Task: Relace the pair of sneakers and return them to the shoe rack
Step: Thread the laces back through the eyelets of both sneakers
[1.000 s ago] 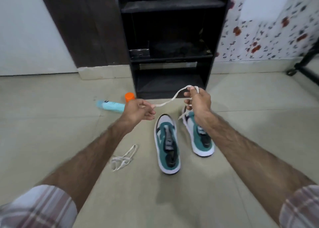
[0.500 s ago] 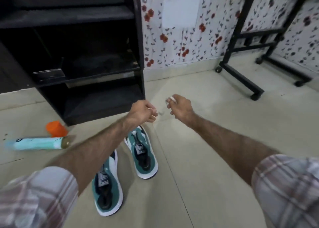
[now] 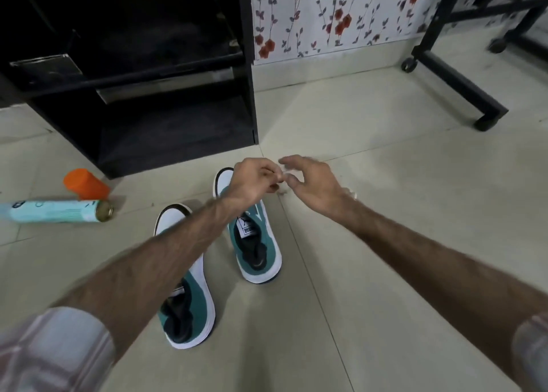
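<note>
Two teal-and-white sneakers stand on the tiled floor with their toes toward the black shoe rack. The left sneaker lies partly under my left forearm; the right sneaker stands just beyond it, and no lace shows on it. My left hand hovers above the right sneaker's toe with its fingers curled, pinching a thin white shoelace, of which only a short bit shows. My right hand is right beside it, fingers spread and loosely bent, holding nothing that I can see.
A light-blue spray can lies on the floor at the left with its orange cap beside it. A black wheeled frame stands at the right against the flowered wall. Bare tiles stretch to the right of the sneakers.
My head has turned right and dipped closer. The hands came together from holding the lace stretched apart, and my right hand's fingers have opened. The second lace on the floor has left view.
</note>
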